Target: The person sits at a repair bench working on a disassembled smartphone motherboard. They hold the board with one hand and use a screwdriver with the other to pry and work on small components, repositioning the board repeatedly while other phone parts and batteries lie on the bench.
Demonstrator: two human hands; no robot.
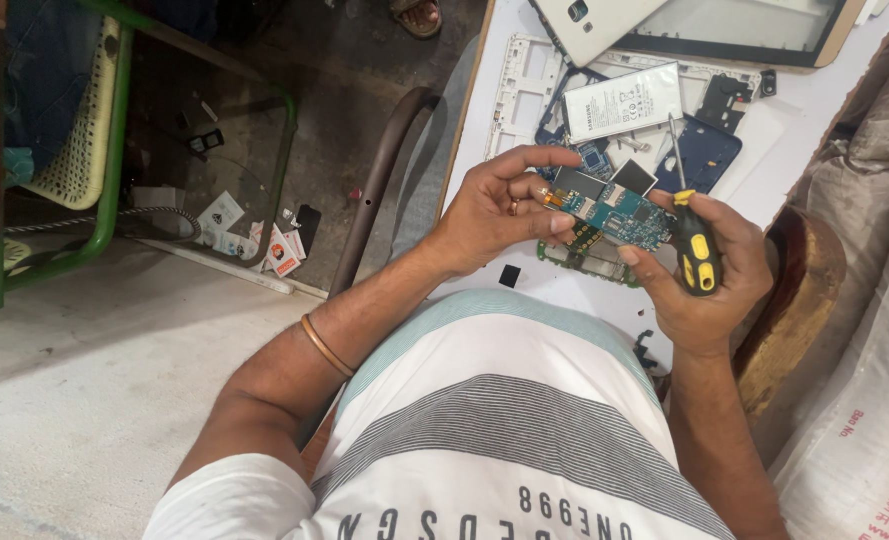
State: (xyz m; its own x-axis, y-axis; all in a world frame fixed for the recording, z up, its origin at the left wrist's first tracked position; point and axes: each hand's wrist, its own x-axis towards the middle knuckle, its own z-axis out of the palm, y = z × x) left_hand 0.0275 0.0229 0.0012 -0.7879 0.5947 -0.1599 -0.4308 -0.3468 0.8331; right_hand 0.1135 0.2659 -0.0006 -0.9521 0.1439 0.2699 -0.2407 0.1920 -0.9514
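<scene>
My left hand [494, 210] and my right hand [714, 270] both hold a small blue-green phone circuit board [619, 218] above a white work surface [794, 130]. The left fingers pinch the board's left end. In my right hand is also a black and yellow screwdriver [694, 250], its thin shaft pointing up past the board. A second green board [584, 252] lies just beneath the held one.
On the white surface lie a white phone frame [519, 90], a flat white battery [622, 100], a dark blue phone shell [704, 155], a white back cover [594, 25] and a glass panel [754, 25]. A green-framed chair [104, 150] stands left; a sack [874, 400] right.
</scene>
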